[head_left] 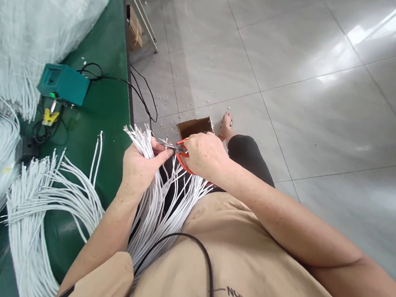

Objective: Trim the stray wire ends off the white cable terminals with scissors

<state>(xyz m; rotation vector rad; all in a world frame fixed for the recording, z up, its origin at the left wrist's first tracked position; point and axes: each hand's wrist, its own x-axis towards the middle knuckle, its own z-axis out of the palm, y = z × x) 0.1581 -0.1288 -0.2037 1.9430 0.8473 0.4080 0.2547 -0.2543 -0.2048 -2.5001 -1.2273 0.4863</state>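
Observation:
A bundle of thin white cables (pixel 144 146) is gripped in my left hand (pixel 140 167), their ends sticking up past the fingers. More white cables (pixel 175 206) spread down across my lap. My right hand (pixel 207 154) is closed around red-handled cutting pliers (pixel 184 164). The metal jaws point left and meet the left thumb and fingertips, where a cable end seems to be held; exactly what lies between the jaws is too small to tell.
On the green table (pixel 112 114) at left are a teal box device (pixel 65 84), heaps of white cables (pixel 31 227) and a plastic-wrapped bundle (pixel 42 32). Black cords (pixel 119 77) hang over its edge. A cardboard box (pixel 196 126) stands on the floor among scattered white bits.

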